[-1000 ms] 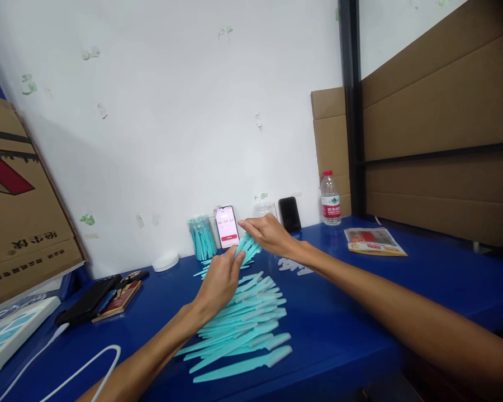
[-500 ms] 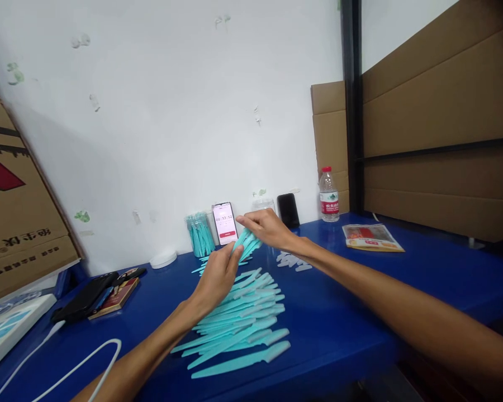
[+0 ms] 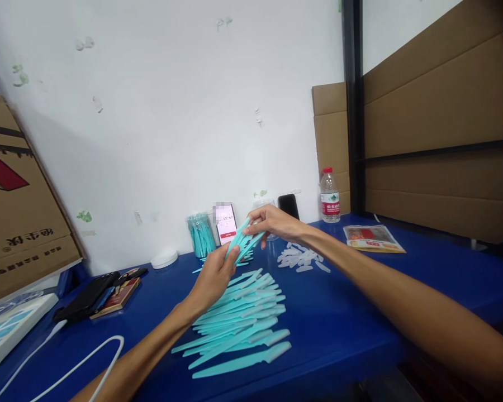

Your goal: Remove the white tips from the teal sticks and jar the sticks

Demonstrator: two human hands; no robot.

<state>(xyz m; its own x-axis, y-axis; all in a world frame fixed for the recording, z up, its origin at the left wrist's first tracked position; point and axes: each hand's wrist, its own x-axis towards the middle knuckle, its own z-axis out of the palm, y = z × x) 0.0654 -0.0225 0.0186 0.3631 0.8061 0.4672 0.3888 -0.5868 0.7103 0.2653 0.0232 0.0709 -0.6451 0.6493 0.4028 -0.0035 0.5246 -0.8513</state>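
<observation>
My left hand [image 3: 218,272] is closed around the lower end of a small bundle of turquoise eyebrow razors [image 3: 243,241], raised above the table. At the bundle's upper end, the thumb and fingers of my right hand [image 3: 273,222] pinch it; part of it is hidden behind them. Below lies a loose spread of the same eyebrow razors [image 3: 238,326], most with whitish covers over their heads. To the right of the bundle is a pile of small translucent covers [image 3: 302,257]. A few more razors lie behind my hands, partly hidden.
Along the wall stand a jar of razors [image 3: 201,237], a lit phone [image 3: 225,224], a dark phone [image 3: 288,206] and a water bottle [image 3: 330,198]. A white lid [image 3: 164,259], black pouch [image 3: 86,296] and white cable [image 3: 116,338] are left; a food packet [image 3: 374,239] lies right.
My right hand has shifted slightly right and its grip has turned, showing more of the bundle. More loose covers now show on the pile at the right. The razors in front stay put.
</observation>
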